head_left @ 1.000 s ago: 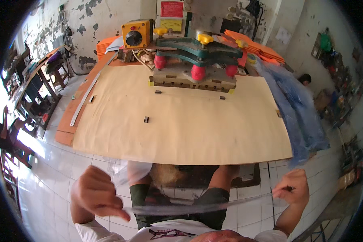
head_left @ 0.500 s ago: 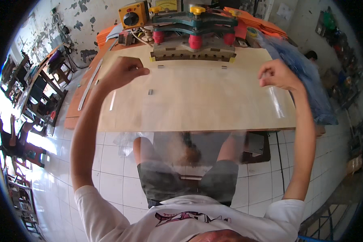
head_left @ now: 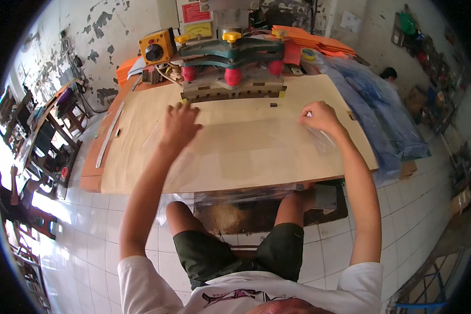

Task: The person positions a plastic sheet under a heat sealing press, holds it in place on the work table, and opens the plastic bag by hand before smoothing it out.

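A clear plastic sheet [head_left: 240,152] lies over the pale board [head_left: 125,167] on the table in front of me. My left hand [head_left: 181,125] rests at the sheet's left side with its fingers spread, close to the press's near edge. At the sheet's far right corner my right hand [head_left: 322,116] is closed, thumb and fingers pinching the film. Just left of that hand sits a small dark block [head_left: 273,105] on the board. Beyond both hands stands a press [head_left: 233,62] with a green clamp, yellow knobs and red round feet.
A metal ruler [head_left: 111,133] lies along the left, another small block [head_left: 118,132] beside it. A yellow control box [head_left: 157,46] stands by the press. Orange sheets [head_left: 319,42] are stacked behind; blue plastic film [head_left: 369,104] drapes the right edge. Another person [head_left: 389,74] is partly visible far right.
The plastic sheet, which hung over my lap, has moved onto the board. My left hand has gone from curled to spread, and both hands have shifted inward and lower in view.
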Demonstrator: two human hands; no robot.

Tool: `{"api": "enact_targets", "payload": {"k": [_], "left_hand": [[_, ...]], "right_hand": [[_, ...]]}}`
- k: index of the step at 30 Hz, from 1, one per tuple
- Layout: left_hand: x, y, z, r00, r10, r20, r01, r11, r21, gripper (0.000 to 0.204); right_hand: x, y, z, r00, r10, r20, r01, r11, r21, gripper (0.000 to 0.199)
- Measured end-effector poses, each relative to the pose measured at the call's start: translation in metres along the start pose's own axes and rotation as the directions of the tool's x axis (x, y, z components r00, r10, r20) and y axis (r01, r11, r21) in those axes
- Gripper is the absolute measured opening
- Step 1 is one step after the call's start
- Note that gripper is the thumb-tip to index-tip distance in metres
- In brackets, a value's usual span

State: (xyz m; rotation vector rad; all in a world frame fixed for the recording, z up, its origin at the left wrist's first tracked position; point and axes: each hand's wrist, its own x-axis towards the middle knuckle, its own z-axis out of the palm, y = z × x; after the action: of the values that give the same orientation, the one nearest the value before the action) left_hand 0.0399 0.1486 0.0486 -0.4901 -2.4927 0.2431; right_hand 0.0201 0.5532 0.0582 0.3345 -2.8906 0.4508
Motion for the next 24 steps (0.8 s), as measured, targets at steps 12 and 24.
{"api": "enact_targets", "payload": {"k": [12, 24], "left_hand": [[0.017, 0.142, 0.007, 0.9, 0.435, 0.04, -0.338, 0.751, -0.567, 0.066], [0.043, 0.133, 0.025, 0.865, 0.468, 0.181, -0.326, 0.798, -0.506, 0.071]], "right_hand": [[-0.028, -0.027, -0.029, 0.998, -0.052, -0.035, 0.049, 0.995, -0.087, 0.028], [-0.055, 0.002, -0.101, 1.0, 0.002, -0.024, -0.005, 0.993, -0.122, 0.024]]}}
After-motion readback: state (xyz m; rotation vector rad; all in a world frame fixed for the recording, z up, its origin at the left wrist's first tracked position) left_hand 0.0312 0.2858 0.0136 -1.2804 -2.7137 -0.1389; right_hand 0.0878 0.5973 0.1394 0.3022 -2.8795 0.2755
